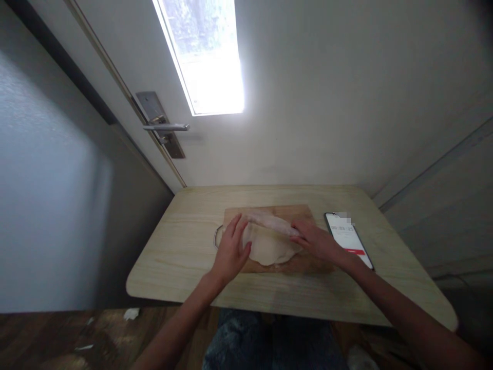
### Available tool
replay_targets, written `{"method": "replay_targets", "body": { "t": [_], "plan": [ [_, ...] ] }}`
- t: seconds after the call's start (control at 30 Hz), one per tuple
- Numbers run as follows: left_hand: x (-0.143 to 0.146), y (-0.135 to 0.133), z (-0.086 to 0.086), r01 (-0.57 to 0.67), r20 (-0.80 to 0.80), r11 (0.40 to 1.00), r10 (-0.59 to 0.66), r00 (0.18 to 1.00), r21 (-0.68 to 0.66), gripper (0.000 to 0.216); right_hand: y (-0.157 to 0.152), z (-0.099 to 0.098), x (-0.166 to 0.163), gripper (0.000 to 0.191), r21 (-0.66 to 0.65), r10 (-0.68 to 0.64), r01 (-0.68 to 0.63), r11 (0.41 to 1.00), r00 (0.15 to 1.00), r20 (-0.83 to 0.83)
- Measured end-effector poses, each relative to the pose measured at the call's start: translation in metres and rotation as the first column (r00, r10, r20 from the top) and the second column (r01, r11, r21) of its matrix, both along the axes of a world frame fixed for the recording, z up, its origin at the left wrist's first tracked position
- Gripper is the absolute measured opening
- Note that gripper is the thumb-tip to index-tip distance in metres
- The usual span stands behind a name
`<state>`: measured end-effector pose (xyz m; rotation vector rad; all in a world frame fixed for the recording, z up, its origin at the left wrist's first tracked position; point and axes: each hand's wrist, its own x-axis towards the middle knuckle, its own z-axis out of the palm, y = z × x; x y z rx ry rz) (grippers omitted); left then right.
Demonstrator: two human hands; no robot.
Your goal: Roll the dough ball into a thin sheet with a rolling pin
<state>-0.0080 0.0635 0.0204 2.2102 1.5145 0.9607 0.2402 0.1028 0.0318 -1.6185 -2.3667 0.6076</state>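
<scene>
A flat sheet of pale dough (269, 246) lies on a wooden cutting board (304, 263) in the middle of a light wooden table (181, 246). Its far edge is rolled or folded into a thick ridge. My left hand (231, 250) rests at the dough's left edge, fingers stretched out and flat. My right hand (314, 239) lies on the right end of the rolled ridge, fingers extended and pressing on it.
A phone (348, 239) with a lit screen lies on the table just right of the board. A metal handle (217, 236) sticks out at the board's left end. Behind the table stands a white door (308, 103) with a lever handle (165, 127).
</scene>
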Motion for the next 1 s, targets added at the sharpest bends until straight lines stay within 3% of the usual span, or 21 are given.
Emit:
{"method": "replay_targets", "body": {
  "t": [0.13, 0.23, 0.3, 0.4, 0.5, 0.67, 0.9, 1.0],
  "plan": [
    [0.007, 0.038, 0.001, -0.06, -0.034, 0.998, 0.059, 0.998, -0.033, 0.015, 0.001, -0.01, 0.014, 0.016, -0.105, -0.275, 0.26, 0.96, 0.946, -0.173],
    [0.022, 0.069, -0.003, -0.05, -0.182, 0.98, 0.014, 0.983, -0.194, 0.024, 0.003, -0.018, 0.024, 0.014, -0.328, -0.495, 0.395, 0.858, 0.806, -0.324],
    [0.035, 0.087, -0.003, -0.022, -0.264, 0.946, -0.067, 0.962, -0.322, 0.033, 0.003, -0.024, 0.027, 0.012, -0.407, -0.555, 0.402, 0.82, 0.73, -0.399],
    [0.049, 0.103, -0.002, -0.006, -0.29, 0.902, -0.133, 0.948, -0.432, 0.042, 0.002, -0.031, 0.028, 0.011, -0.355, -0.512, 0.383, 0.853, 0.749, -0.421],
    [0.054, 0.109, -0.002, -0.039, -0.28, 0.888, -0.102, 0.955, -0.458, 0.043, 0.002, -0.035, 0.027, 0.013, -0.256, -0.48, 0.411, 0.875, 0.807, -0.345],
    [0.053, 0.105, -0.003, -0.087, -0.206, 0.867, -0.019, 0.978, -0.491, 0.041, 0.0, -0.036, 0.026, 0.015, -0.198, -0.466, 0.423, 0.884, 0.818, -0.336],
    [0.044, 0.095, 0.001, -0.003, 0.072, 0.79, 0.059, 0.996, -0.613, 0.038, 0.001, -0.035, 0.026, 0.014, -0.238, -0.484, 0.425, 0.873, 0.815, -0.319],
    [0.037, 0.085, -0.004, -0.027, 0.281, 0.787, 0.252, 0.926, -0.617, 0.033, 0.001, -0.035, 0.025, 0.014, -0.249, -0.491, 0.428, 0.869, 0.811, -0.318]
  ]
}}
